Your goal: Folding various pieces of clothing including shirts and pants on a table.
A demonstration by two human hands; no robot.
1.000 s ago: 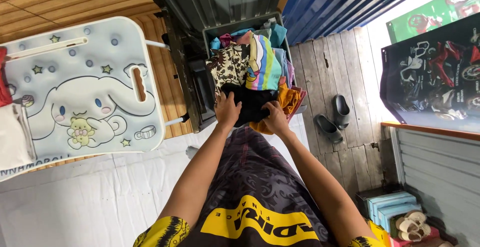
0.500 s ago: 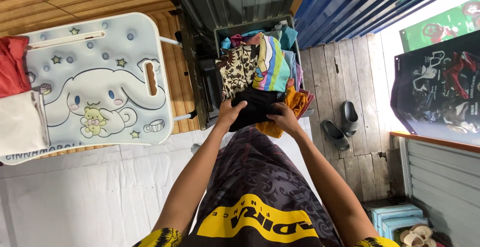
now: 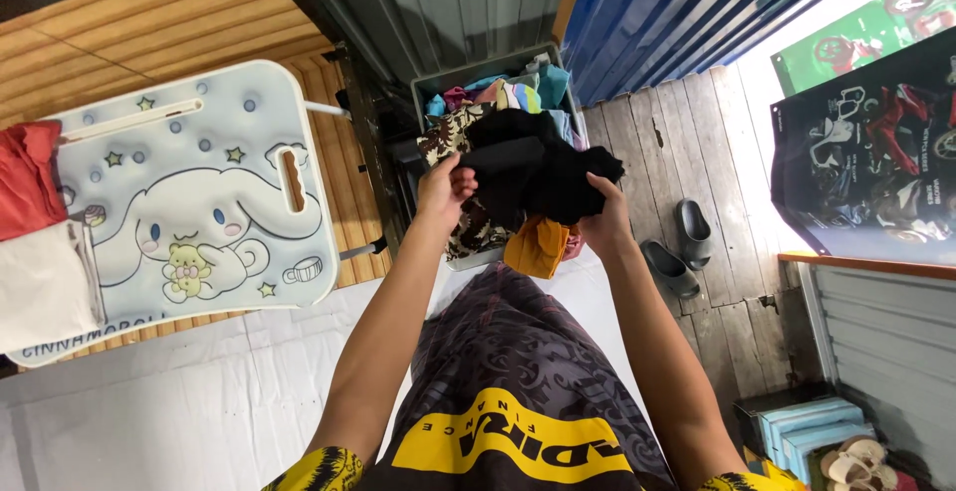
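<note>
A modest home, seen at its laundry corner by an entrance. A grey crate [image 3: 438, 81] is overflowing with mixed coloured clothes [image 3: 518, 93] against corrugated metal walls [image 3: 468, 3]. A low cartoon-printed folding table [image 3: 189, 202] is standing on wooden flooring [image 3: 129, 23] and carrying folded red and white garments [image 3: 35, 242]. A white sheet [image 3: 149, 401] is covering the floor in front. A pair of dark slip-on sandals [image 3: 677, 242] is lying on weathered planks [image 3: 677, 152] beside the crate, and further pale sandals [image 3: 856, 466] are resting by light blue boxes [image 3: 807, 426].
</note>
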